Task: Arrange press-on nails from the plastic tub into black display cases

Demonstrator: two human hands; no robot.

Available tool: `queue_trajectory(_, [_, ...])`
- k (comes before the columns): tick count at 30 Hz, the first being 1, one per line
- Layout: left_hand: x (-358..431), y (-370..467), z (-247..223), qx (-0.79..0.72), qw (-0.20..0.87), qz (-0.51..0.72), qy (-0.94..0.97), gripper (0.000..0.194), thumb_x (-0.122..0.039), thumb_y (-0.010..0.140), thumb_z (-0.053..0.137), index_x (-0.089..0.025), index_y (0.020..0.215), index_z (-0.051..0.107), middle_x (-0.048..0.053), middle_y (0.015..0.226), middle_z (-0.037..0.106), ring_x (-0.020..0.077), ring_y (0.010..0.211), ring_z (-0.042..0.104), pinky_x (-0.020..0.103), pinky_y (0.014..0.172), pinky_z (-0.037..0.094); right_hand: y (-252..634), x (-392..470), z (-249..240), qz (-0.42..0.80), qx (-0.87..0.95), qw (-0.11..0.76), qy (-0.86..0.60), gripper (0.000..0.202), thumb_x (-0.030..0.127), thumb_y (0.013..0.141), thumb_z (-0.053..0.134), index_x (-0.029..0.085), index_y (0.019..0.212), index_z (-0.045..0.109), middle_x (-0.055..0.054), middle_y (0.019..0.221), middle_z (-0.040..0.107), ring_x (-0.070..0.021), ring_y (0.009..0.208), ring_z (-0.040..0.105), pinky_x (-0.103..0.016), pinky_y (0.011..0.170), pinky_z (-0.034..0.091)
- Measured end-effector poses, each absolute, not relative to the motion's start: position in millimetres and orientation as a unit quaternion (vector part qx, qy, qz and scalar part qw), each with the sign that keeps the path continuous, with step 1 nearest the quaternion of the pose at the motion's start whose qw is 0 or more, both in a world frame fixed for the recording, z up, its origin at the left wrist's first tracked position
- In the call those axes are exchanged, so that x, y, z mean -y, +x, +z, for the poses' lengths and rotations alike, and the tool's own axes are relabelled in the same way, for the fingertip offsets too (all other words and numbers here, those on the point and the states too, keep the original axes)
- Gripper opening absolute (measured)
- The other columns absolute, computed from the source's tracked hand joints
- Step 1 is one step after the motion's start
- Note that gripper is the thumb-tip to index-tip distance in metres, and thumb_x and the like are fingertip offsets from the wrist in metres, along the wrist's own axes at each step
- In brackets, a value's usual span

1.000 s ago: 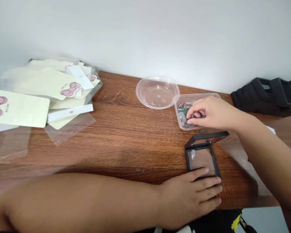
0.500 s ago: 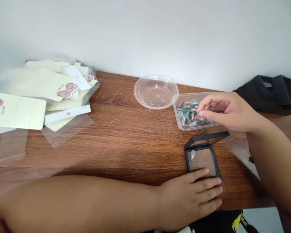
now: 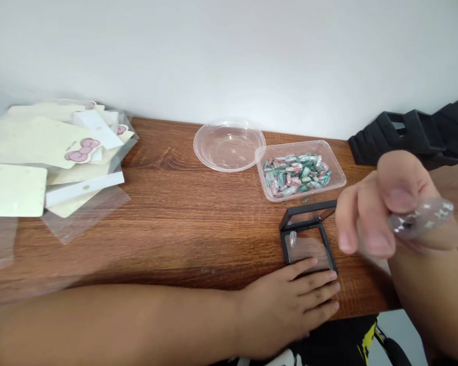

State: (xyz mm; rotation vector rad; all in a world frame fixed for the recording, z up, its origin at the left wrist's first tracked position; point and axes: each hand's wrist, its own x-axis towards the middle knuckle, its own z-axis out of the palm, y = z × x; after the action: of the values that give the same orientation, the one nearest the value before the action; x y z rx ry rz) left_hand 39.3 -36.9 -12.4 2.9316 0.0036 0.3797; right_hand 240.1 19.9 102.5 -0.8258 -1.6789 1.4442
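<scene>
My right hand (image 3: pixel 393 213) is raised close to the camera, pinching a clear fake nail (image 3: pixel 423 218) with small silver star marks between thumb and finger. Flat and spread, my left hand (image 3: pixel 286 307) rests at the table's front edge, its fingertips over the lower part of an open black case (image 3: pixel 331 249). One clear nail (image 3: pixel 293 239) lies inside the case at its upper left. Behind the case, a clear rectangular tub (image 3: pixel 338 175) holds several green, pink and clear nails. A small green piece (image 3: pixel 305 200) lies between tub and case.
A round clear plastic lid (image 3: pixel 229 145) lies left of the tub, touching its corner. Cream cards with pink bows (image 3: pixel 61 137) and clear sleeves are piled on the left. Black stacked holders (image 3: pixel 416 132) stand at the back right against the wall.
My right hand has left the tub and come up toward the camera, with the star-marked nail now visible in its pinch. My left hand stays on the case. The view has shifted slightly right.
</scene>
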Motion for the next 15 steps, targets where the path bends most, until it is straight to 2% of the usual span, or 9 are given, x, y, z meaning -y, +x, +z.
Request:
queue_trajectory(4, [38.1, 39.9, -14.9, -0.008, 0.097, 0.131, 0.987, 0.047, -0.040, 0.102, 0.044, -0.021, 0.144, 0.049, -0.001, 0.154, 0.046, 0.0198, 0.147, 0.031, 0.039, 0.122, 0.022, 242.7, 9.8, 90.7, 0.574, 0.619, 0.434, -0.314, 0.008, 0.034, 0.095, 0.061, 0.029, 0.090, 0.059, 0.002, 0.070, 0.069, -0.0119, 0.055, 0.064, -0.022, 0.049, 0.049])
queue_trajectory(6, [38.2, 40.2, -15.5, -0.012, 0.100, 0.128, 0.987, 0.048, -0.042, 0.101, 0.044, -0.022, 0.145, 0.049, -0.001, 0.154, 0.045, 0.0214, 0.148, 0.030, 0.042, 0.124, 0.019, 249.0, 19.6, 80.1, 0.569, 0.619, 0.431, -0.326, 0.002, 0.029, 0.095, 0.062, 0.027, 0.093, 0.062, 0.000, 0.076, 0.070, -0.0117, 0.058, 0.064, -0.024, 0.052, 0.050])
queue_trajectory(9, [37.7, 40.0, -13.5, -0.010, 0.101, 0.130, 0.986, 0.047, -0.039, 0.099, 0.048, -0.021, 0.143, 0.051, 0.001, 0.153, 0.046, 0.0239, 0.148, 0.029, 0.045, 0.124, 0.018, 259.2, 23.7, 64.5, 0.528, 0.664, 0.416, -0.329, 0.004, 0.020, 0.092, 0.064, 0.023, 0.090, 0.065, 0.000, 0.072, 0.066, -0.0111, 0.059, 0.060, -0.024, 0.054, 0.049])
queue_trajectory(12, [36.9, 39.0, -9.2, 0.006, 0.101, 0.167, 0.981, 0.042, -0.030, 0.098, 0.049, -0.018, 0.137, 0.056, 0.005, 0.148, 0.053, 0.0266, 0.146, 0.034, 0.047, 0.123, 0.022, 264.6, 20.9, 53.4, 0.418, 0.741, 0.383, -0.360, 0.012, 0.010, 0.088, 0.064, 0.021, 0.092, 0.067, -0.001, 0.073, 0.067, -0.0114, 0.063, 0.062, -0.024, 0.056, 0.049])
queue_trajectory(15, [36.9, 38.7, -6.0, 0.010, 0.107, 0.224, 0.969, 0.034, -0.024, 0.099, 0.049, -0.021, 0.131, 0.061, 0.002, 0.141, 0.059, 0.0252, 0.140, 0.043, 0.044, 0.118, 0.031, 263.6, 18.7, 46.1, 0.259, 0.811, 0.338, -0.400, 0.019, 0.006, 0.087, 0.061, 0.021, 0.096, 0.067, 0.000, 0.073, 0.069, -0.0096, 0.060, 0.061, -0.021, 0.053, 0.046])
